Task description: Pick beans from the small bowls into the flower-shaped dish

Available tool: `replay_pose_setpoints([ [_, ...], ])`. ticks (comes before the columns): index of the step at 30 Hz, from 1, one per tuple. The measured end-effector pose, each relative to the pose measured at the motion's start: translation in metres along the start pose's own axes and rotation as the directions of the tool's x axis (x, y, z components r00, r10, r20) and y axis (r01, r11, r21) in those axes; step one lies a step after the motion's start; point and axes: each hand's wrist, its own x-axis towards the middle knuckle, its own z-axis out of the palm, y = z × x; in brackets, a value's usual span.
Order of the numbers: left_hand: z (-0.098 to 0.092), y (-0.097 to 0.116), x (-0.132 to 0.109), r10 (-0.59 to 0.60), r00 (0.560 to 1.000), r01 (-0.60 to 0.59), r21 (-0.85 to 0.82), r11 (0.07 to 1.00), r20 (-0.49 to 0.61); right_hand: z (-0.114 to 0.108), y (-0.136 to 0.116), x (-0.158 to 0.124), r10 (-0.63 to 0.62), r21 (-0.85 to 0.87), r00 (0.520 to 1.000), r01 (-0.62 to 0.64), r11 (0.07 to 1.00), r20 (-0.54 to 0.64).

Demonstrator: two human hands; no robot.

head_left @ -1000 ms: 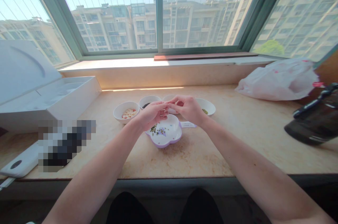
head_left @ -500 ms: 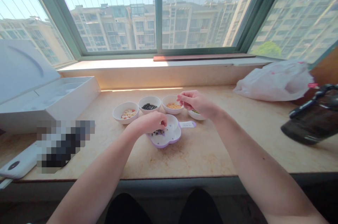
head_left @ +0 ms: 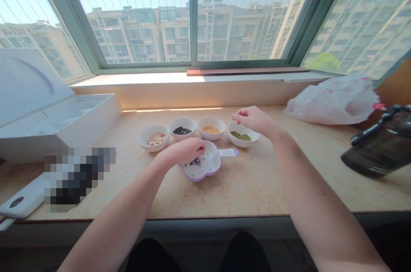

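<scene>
A purple-rimmed flower-shaped dish (head_left: 205, 168) holds a small heap of mixed beans at its left side. My left hand (head_left: 183, 151) rests over that heap, its fingertips pinched down among the beans. Behind the dish stand several white bowls in a row: pale and red pieces (head_left: 153, 137), black beans (head_left: 182, 128), yellow grains (head_left: 211, 128) and green beans (head_left: 243, 134). My right hand (head_left: 253, 119) hovers over the green-bean bowl with fingers pinched together; what they hold is too small to see.
An open white box (head_left: 58, 120) with its lid raised stands at the left. A white device (head_left: 22, 199) lies near the front left edge. A white plastic bag (head_left: 334, 101) and a dark jug (head_left: 379, 143) sit at the right. A small label (head_left: 228, 152) lies beside the dish.
My hands were together above the dish; they have parted. The left went down onto the beans in the dish. The right moved rightward from the yellow bowl to over the green-bean bowl.
</scene>
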Motion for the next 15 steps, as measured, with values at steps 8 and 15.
replay_pose_setpoints([
  [8, -0.01, 0.029, -0.006, -0.025, 0.998, 0.052, -0.52, 0.853, 0.058, 0.002, 0.006, 0.002, 0.008, -0.334, 0.99, -0.055, 0.941, -0.139],
  [15, -0.017, 0.031, -0.007, 0.001, 0.996, 0.081, -0.926, 0.369, 0.088, 0.027, -0.015, -0.006, -0.259, -0.042, 0.958, 0.256, 0.966, -0.122],
])
